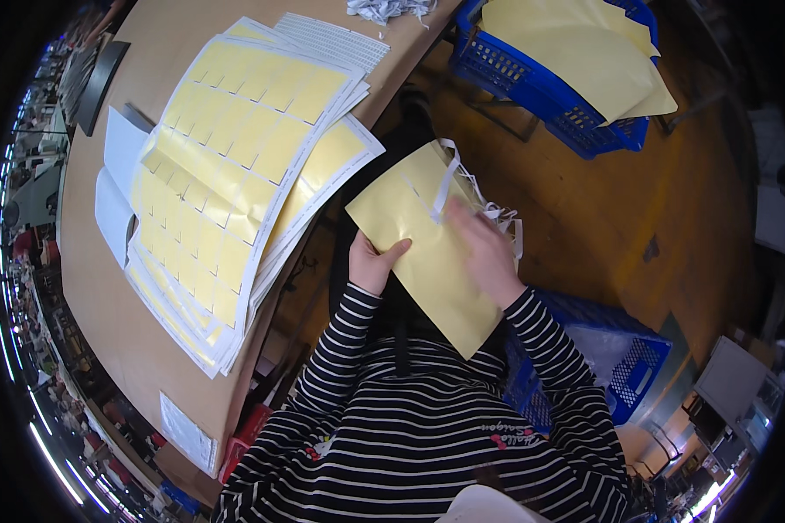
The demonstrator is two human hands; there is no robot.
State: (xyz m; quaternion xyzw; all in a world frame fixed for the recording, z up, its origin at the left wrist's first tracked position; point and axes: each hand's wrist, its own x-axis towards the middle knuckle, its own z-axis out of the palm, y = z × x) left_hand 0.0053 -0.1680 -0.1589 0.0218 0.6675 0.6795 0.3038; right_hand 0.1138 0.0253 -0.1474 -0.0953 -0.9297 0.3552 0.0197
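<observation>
A glossy yellow sheet (432, 261) lies tilted over my lap. My left hand (377, 261) grips its left edge, the thumb on top and the other fingers hidden underneath. On the right part of the sheet is my right hand (487, 254), its fingers smeared by motion. Close to those fingertips a narrow white paper strip (446, 181) stands up from the sheet. More thin white strips (500, 213) hang in loops along the right edge, beside that hand. Whether the right fingers pinch a strip cannot be made out.
On the table (96, 301) at left lies a stack of yellow sheets (227, 144) with white borders and slits. Paper scraps (391, 9) sit at the table's far edge. A blue basket (532, 74) at far right holds yellow sheets; a blue crate (637, 375) stands near my right arm.
</observation>
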